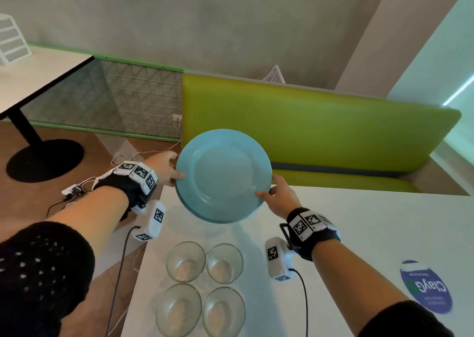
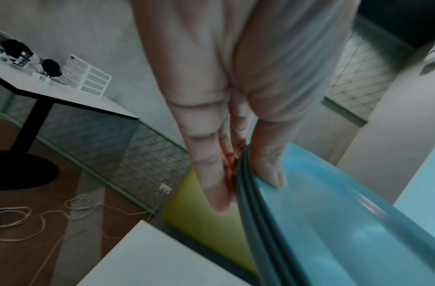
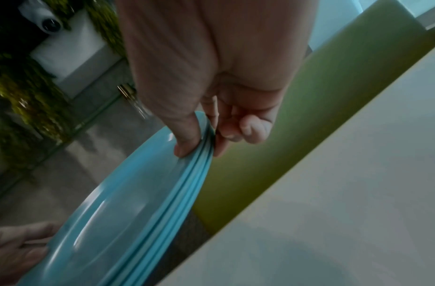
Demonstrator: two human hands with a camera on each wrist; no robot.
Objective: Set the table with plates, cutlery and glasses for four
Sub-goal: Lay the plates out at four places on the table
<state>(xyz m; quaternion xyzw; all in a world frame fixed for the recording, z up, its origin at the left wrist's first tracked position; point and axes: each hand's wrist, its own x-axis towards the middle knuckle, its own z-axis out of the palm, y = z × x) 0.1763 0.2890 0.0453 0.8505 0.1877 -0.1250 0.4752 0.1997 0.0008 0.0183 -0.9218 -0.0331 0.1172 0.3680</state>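
Observation:
A stack of blue plates (image 1: 223, 175) hangs tilted in the air above the far left corner of the white table (image 1: 372, 234). My left hand (image 1: 166, 168) pinches the stack's left rim, thumb on top and fingers underneath. My right hand (image 1: 278, 198) pinches the right rim the same way. In the left wrist view the thumb (image 2: 270, 166) presses the top plate (image 2: 346, 222) and several rims show stacked. The right wrist view shows my thumb (image 3: 187, 135) on the plates (image 3: 128, 222) too. Several empty glasses (image 1: 202, 285) stand grouped on the table near me.
A green bench (image 1: 320, 136) runs along the table's far side. A round blue sticker (image 1: 425, 288) lies on the table at right. Left of the table is wooden floor with cables (image 1: 77, 190) and another table (image 1: 33, 80) on a black pedestal.

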